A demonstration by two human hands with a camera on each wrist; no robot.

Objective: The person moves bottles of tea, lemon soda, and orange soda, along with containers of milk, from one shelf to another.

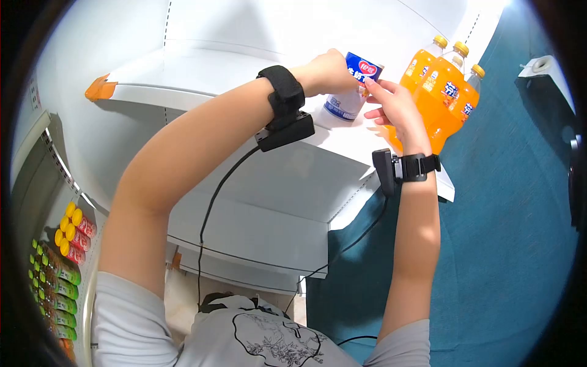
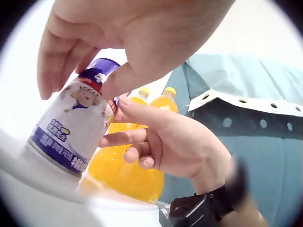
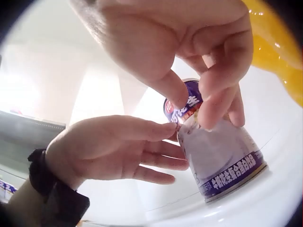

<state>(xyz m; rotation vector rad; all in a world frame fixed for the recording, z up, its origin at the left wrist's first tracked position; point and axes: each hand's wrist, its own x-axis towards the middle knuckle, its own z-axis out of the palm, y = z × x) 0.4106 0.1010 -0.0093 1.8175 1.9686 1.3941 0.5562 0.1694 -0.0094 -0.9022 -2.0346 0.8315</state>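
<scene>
A blue-and-white drink can (image 1: 342,105) with a red heart logo is on the white shelf (image 1: 330,137), its base close over the shelf surface. My left hand (image 1: 330,72) holds it from the left, with thumb and fingers on either side of the upper part in the left wrist view. From the other side, my right hand (image 1: 397,107) has its thumb and fingers around the upper part of the can (image 3: 220,158), as the right wrist view shows. Fingers of both hands cover part of the label.
Several large bottles of orange soda (image 1: 437,82) with yellow caps stand right of the can, just beyond my right hand. A lower white shelf (image 1: 257,232) lies beneath. At far left, another shelf carries red bottles (image 1: 76,235) and green-labelled bottles (image 1: 61,293). A teal cloth (image 1: 501,244) hangs at right.
</scene>
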